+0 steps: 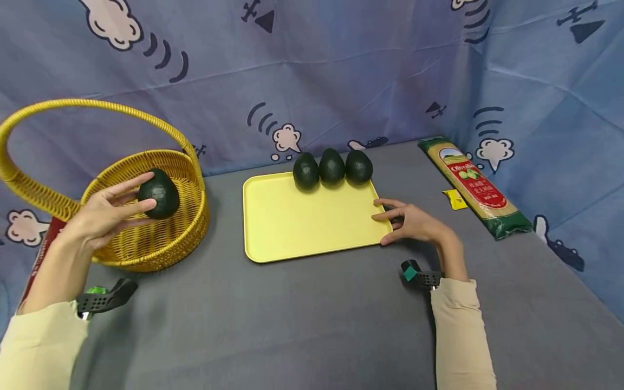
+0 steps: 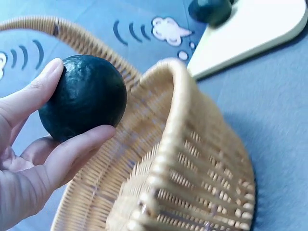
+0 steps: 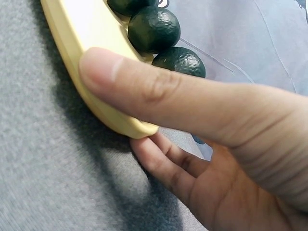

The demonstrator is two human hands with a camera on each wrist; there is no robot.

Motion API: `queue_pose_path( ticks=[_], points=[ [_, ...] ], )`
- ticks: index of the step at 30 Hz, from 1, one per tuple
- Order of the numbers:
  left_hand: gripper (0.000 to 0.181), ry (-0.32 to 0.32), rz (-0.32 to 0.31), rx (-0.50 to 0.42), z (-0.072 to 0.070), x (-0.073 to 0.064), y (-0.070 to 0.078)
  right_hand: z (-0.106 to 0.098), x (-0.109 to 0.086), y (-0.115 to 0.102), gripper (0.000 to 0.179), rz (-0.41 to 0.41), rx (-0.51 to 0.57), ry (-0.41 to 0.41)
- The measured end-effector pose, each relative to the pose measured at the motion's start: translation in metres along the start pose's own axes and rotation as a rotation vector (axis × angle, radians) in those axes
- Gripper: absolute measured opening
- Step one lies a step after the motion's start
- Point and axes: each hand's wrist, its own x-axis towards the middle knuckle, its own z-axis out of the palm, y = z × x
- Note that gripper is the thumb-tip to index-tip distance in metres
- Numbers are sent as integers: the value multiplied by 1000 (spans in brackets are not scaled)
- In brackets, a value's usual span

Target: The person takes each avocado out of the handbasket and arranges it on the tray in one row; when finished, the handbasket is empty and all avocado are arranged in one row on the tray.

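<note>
My left hand [image 1: 109, 211] grips a dark green avocado [image 1: 159, 194] between thumb and fingers, over the yellow wicker basket [image 1: 192, 238]. In the left wrist view that avocado [image 2: 89, 96] hangs beside the basket rim [image 2: 175, 96]. My right hand [image 1: 411, 221] holds the near right corner of a yellow tray [image 1: 312, 222], its thumb across the rim and fingertips at the edge in the right wrist view. Along the tray's far edge three more avocados stand in a row: a left one [image 1: 306, 171], a middle one [image 1: 332, 166] and a right one [image 1: 358, 167].
On the right of the grey table [image 1: 292, 314] lies a long pasta packet [image 1: 475, 187], with a small yellow sachet [image 1: 455, 199] beside it. The basket's tall handle [image 1: 97, 104] arches up at the left. Patterned blue cloth [image 1: 331, 76] hangs behind the table.
</note>
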Motion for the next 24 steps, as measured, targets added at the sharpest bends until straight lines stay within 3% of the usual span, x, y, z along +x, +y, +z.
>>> queue_pose_path(
  ticks=[7,12,18,24],
  points=[
    [55,-18,36,43,26,-3,-1,-2,-1,1,62,10,12,-4],
    [54,-91,82,40,55,0,-4,-2,-2,0,62,13,23,-1],
    [55,-139,89,72,86,12,-11,-3,-1,-1,61,-6,23,-7],
    [56,-152,94,79,104,29,-22,-2,-1,-2,59,-18,8,-6]
  ],
)
